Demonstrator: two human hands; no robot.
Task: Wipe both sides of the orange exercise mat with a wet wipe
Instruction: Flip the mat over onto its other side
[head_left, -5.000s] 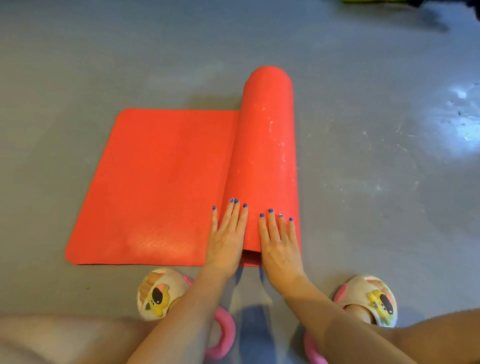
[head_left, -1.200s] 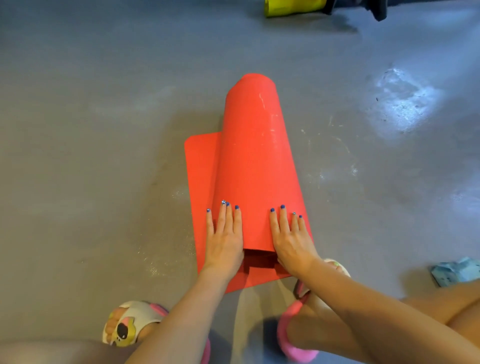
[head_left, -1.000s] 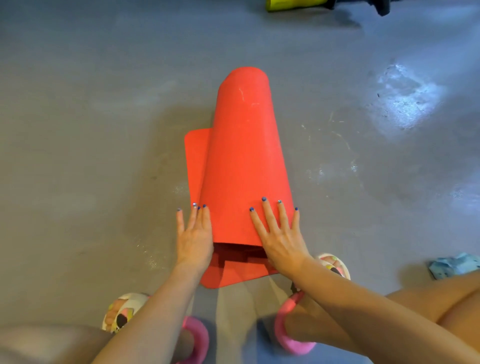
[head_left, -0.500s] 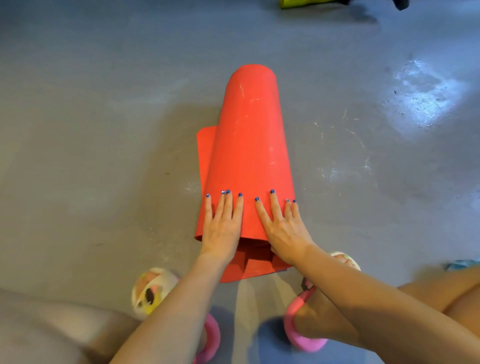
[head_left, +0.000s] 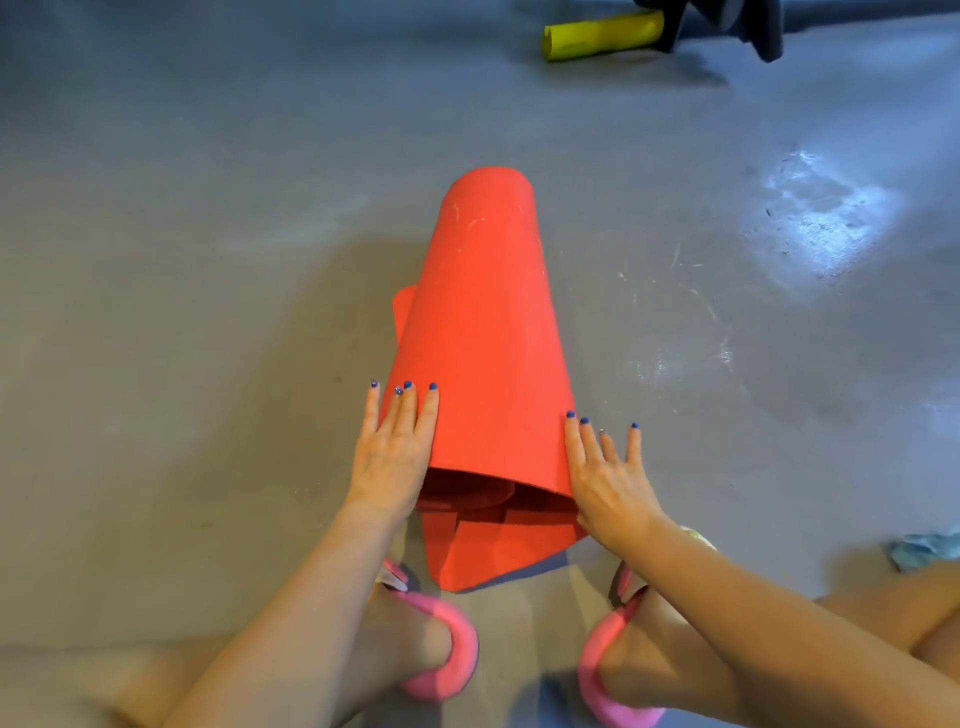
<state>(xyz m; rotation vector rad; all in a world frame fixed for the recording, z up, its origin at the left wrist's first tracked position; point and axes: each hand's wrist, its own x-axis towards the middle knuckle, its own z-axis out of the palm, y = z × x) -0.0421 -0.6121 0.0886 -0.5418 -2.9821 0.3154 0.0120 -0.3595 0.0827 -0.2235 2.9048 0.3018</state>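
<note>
At frame centre the orange exercise mat (head_left: 485, 332) lies loosely rolled. Left hand (head_left: 392, 457) and right hand (head_left: 605, 480) press flat-fingered, grasping nothing; even pressure should keep the roll straight.

head cam | worn high | faces forward-down | close over floor (head_left: 208, 260) | single view
</note>
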